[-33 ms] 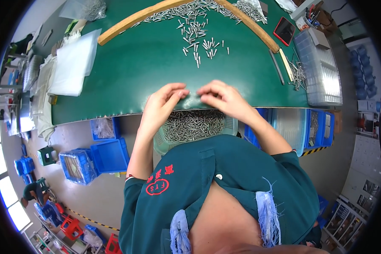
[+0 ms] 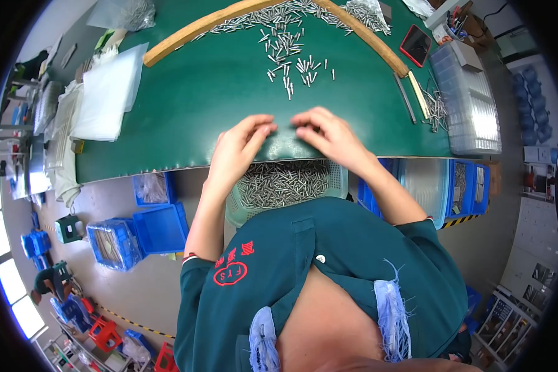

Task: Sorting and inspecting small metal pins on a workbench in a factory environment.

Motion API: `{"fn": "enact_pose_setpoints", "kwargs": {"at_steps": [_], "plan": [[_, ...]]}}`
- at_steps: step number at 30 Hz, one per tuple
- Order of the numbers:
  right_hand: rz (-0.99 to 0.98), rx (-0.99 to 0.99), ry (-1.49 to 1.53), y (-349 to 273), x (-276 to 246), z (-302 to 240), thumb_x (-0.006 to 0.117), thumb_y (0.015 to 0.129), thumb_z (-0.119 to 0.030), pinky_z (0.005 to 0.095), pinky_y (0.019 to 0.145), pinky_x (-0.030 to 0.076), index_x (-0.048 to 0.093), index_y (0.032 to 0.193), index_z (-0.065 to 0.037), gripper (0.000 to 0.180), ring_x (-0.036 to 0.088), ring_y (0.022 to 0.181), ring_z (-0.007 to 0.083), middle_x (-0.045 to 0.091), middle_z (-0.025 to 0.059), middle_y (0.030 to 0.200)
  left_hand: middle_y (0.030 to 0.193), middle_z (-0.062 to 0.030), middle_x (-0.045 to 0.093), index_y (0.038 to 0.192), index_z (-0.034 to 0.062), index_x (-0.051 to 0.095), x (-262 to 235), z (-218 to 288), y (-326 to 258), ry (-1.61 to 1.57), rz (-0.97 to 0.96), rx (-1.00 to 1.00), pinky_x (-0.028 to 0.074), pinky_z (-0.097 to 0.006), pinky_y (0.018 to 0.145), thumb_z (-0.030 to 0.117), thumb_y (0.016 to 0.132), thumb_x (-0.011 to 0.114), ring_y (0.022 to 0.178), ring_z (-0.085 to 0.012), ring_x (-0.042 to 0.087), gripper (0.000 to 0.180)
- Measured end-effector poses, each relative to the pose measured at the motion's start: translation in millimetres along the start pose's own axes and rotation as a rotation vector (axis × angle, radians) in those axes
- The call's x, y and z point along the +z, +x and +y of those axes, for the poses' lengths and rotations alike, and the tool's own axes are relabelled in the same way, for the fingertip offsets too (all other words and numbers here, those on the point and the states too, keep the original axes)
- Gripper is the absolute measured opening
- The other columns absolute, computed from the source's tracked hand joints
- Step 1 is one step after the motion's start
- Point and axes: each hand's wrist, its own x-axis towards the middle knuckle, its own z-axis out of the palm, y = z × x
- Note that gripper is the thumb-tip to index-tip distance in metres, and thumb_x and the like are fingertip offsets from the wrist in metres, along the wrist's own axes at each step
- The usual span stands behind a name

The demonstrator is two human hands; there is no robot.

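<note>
My left hand hovers over the near edge of the green tabletop. Its fingers curve to the right, and the thumb stands apart from them. Facing it across a small gap is my right hand, fingers bent and thumb apart. I see nothing held in either hand, though the fingertips are slightly blurred. Beyond them, small metal pins lie scattered in a strip leading back to a larger heap. Below the table edge, close to my body, a pale green basket holds many similar metal pieces.
Wooden bars border the heap. Plastic sheets lie at the left. On the right are a red-edged phone, a thin grey bar, long metal pins and clear plastic boxes. Blue bins stand below left.
Both hands have shifted slightly away from me over the tabletop, and the gap between them is a little wider. The scattered pins look the same.
</note>
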Motion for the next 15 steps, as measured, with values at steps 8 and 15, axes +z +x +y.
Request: {"fn": "enact_pose_setpoints", "kwargs": {"at_steps": [8, 15], "plan": [[0.184, 0.05, -0.55, 47.3, 7.5, 26.3, 0.057, 0.089, -0.022, 0.0399, 0.073, 0.051, 0.057, 0.12, -0.014, 0.032, 0.061, 0.083, 0.0301, 0.058, 0.0104, 0.092, 0.12, -0.0067, 0.058, 0.108, 0.007, 0.062, 23.6, -13.3, 85.9, 0.727, 0.155, 0.536, 0.049, -0.036, 0.086, 0.006, 0.081, 0.053, 0.102, -0.0264, 0.057, 0.029], [0.19, 0.013, -0.406, 42.9, 0.8, 17.9, 0.06, 0.086, -0.019, 0.0411, 0.072, 0.052, 0.064, 0.108, -0.017, 0.022, 0.062, 0.084, 0.0291, 0.057, 0.0093, 0.093, 0.095, -0.0099, 0.059, 0.098, 0.0055, 0.063, 17.6, -17.8, 70.9, 0.797, 0.169, 0.439, 0.049, -0.038, 0.081, 0.008, 0.082, 0.056, 0.091, -0.028, 0.057, 0.018]]}}
